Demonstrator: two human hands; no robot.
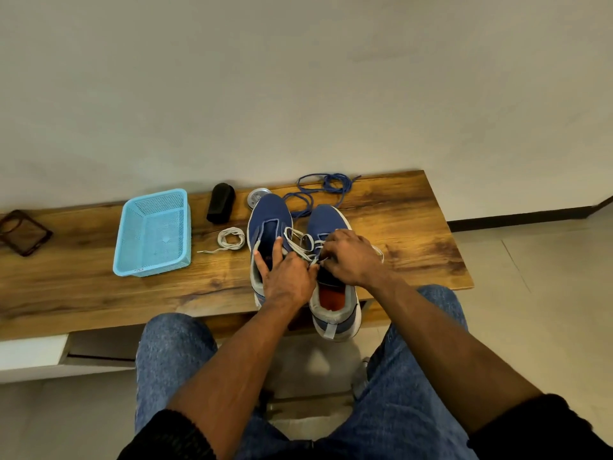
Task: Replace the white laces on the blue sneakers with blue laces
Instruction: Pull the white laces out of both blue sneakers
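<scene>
Wooden surface [398,227]: one. Blue sneakers: two, side by side; left sneaker [269,215] already unlaced, right sneaker [326,220] mid-unlacing. Hands: two. Left hand [287,277] pinches the white lace [300,242]; right hand [351,257] has fingers curled at the eyelets, exact hold unclear. Judged next: draw lace free. One removed lace [230,239]; blue laces [318,187] bundled behind, number unclear.

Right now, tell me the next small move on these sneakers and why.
Probably keep drawing the white lace out of the right sneaker. Both the left hand and right hand pinch it near the tongue, and it is partly threaded. The left sneaker is already bare, its removed lace coiled beside it, and the blue laces wait behind.
</scene>
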